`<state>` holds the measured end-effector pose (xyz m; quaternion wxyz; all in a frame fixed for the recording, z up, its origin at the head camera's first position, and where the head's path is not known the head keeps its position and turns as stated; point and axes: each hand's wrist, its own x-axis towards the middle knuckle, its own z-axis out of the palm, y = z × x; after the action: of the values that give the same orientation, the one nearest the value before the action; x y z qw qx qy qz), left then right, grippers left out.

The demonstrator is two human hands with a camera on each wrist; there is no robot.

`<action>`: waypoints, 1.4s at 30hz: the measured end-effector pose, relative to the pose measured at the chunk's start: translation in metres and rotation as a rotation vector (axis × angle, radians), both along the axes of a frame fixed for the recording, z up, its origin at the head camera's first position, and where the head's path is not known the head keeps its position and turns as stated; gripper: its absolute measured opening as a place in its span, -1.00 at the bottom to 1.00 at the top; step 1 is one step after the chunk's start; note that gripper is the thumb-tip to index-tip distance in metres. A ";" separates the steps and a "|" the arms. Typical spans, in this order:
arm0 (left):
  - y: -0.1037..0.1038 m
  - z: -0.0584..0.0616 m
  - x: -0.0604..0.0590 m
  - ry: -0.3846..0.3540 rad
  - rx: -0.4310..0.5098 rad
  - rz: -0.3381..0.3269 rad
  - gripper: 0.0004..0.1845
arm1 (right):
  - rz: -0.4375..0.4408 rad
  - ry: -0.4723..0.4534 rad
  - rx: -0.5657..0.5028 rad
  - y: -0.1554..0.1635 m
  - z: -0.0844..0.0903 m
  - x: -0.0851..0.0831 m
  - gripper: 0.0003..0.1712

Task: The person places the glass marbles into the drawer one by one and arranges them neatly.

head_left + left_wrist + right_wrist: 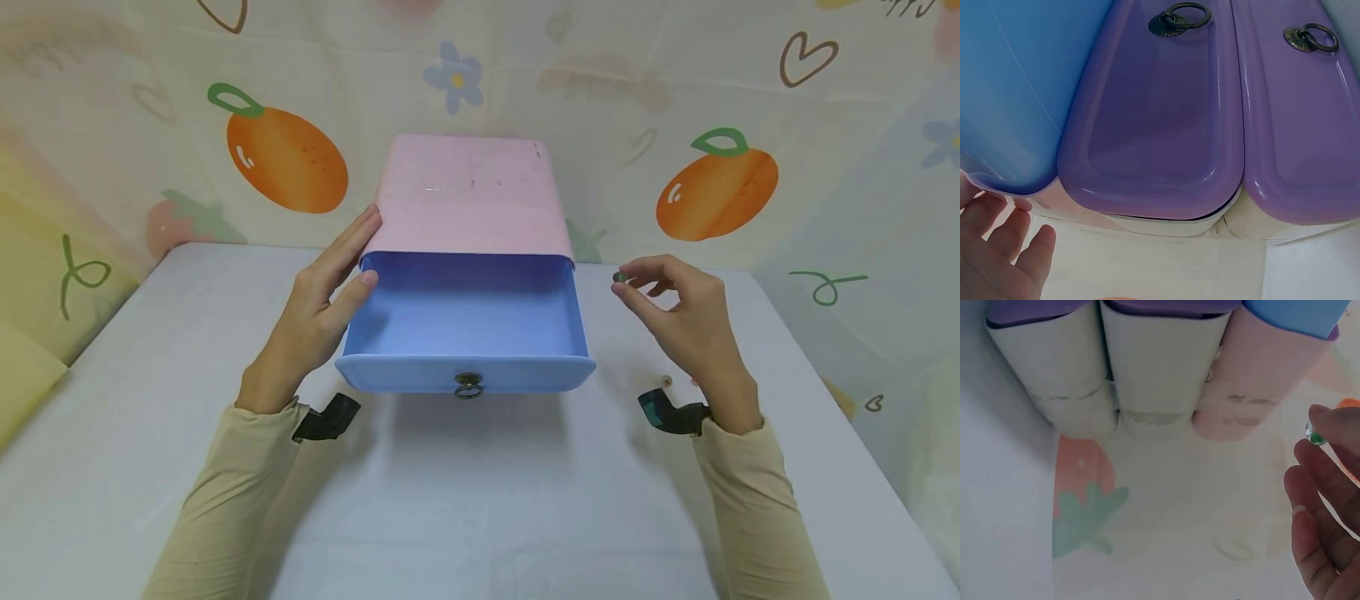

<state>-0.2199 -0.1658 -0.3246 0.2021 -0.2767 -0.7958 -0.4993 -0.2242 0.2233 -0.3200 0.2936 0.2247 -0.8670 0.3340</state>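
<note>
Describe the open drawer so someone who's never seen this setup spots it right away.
Find the pink-topped cabinet standing on the white table. At the top of its front, a drawer juts out, with a dark metal ring pull in the middle. It is blue and pulled open, whereas the two drawers below it are purple and look shut.

Head view bright, even, soft shadows on the tabletop between your left hand and right hand, wrist views dimmer, greyer, glossy streaks on the purple drawer front beside your left hand.
</note>
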 end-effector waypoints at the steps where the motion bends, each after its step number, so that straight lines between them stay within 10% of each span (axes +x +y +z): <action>1: 0.000 0.000 0.000 0.000 -0.001 0.001 -0.39 | 0.008 0.007 -0.004 -0.001 0.001 0.001 -0.74; 42: 0.001 -0.001 0.000 0.005 0.008 -0.002 -0.39 | 0.211 0.161 -0.082 -0.035 0.032 0.038 -0.71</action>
<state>-0.2198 -0.1652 -0.3257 0.2048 -0.2779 -0.7929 -0.5021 -0.1858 0.1887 -0.2879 0.3344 0.3283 -0.7979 0.3791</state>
